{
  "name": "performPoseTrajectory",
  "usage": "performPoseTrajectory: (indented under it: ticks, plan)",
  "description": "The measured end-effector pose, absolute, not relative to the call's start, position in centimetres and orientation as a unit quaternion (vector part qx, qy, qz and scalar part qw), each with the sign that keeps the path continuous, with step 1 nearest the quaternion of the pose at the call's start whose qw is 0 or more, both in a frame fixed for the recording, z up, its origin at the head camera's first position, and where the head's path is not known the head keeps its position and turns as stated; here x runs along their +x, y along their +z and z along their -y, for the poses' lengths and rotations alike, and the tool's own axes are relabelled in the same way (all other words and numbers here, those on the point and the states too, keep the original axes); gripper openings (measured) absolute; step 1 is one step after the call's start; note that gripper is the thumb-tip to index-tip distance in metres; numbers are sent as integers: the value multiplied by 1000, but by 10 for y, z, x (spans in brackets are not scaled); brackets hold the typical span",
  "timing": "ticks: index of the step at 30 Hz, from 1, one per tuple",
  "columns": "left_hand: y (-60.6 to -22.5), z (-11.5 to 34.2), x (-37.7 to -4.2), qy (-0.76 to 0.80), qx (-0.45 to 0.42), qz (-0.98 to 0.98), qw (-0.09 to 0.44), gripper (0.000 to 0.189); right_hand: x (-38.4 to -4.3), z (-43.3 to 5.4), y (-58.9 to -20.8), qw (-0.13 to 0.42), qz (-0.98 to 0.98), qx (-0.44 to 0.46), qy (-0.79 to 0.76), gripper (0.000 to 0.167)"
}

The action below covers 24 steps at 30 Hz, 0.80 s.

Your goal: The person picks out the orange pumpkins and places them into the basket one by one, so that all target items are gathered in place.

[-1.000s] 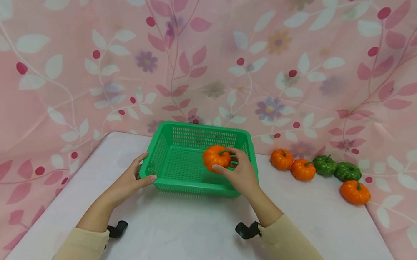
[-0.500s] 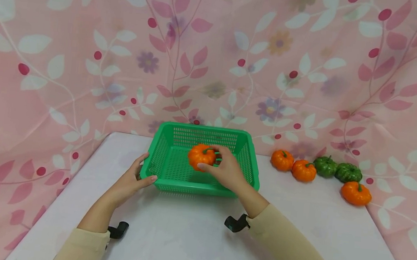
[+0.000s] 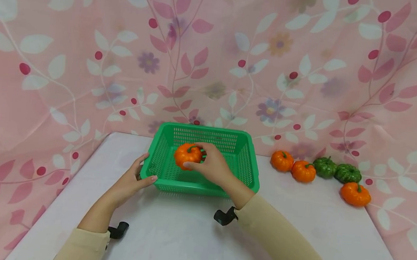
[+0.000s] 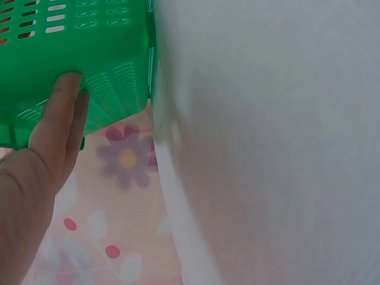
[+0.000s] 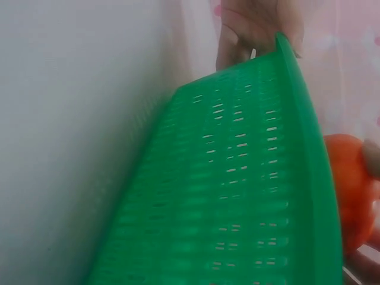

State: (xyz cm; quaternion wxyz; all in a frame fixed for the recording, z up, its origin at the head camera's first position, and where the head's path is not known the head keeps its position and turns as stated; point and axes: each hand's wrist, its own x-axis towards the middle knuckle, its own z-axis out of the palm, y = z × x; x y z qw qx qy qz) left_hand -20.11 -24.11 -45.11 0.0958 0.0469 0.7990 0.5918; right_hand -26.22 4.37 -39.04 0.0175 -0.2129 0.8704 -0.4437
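Over the left half of the green plastic basket (image 3: 203, 187), my right hand (image 3: 212, 167) holds a small orange pumpkin (image 3: 185, 156) with a green stem, thumb in front and fingers behind. In the right wrist view this orange pumpkin (image 5: 346, 187) shows beyond the basket's rim (image 5: 312, 148), at about rim height. My left hand (image 3: 125, 185) grips the basket's front left corner, its thumb on the rim. Against the outer wall lie its fingers (image 4: 56, 119) in the left wrist view. The visible basket floor bears nothing else.
Right of the basket, two orange pumpkins (image 3: 282, 160), two dark green pumpkins (image 3: 324, 166) and another orange pumpkin (image 3: 355, 194) form a line on the white-covered table (image 3: 191, 233). A pink floral cloth (image 3: 215, 63) hangs right behind the table.
My right hand has carried the orange pumpkin leftward, from the basket's right half to its left half. The left hand and the basket stay put.
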Motion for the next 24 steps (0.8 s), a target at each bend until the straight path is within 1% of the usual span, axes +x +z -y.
performPoseTrajectory:
  ticks: [6, 10, 14, 19, 24]
  plan:
    - [-452, 242, -202, 590, 44, -800, 97, 98, -268, -33, -381, 44, -878, -226, -420, 66]
    - [-452, 242, -202, 589, 42, -801, 98, 97, -273, -27, -377, 71, -883, -232, -401, 67]
    - [-451, 242, -202, 584, 42, -805, 97, 97, -280, -20, -376, 80, -900, -233, -360, 68]
    - [-451, 242, -202, 585, 41, -805, 94, 96, -288, -13, -375, 96, -911, -228, -330, 65]
    - [-451, 242, -202, 584, 40, -805, 96, 95, -296, -7, -384, 122, -915, -229, -310, 61]
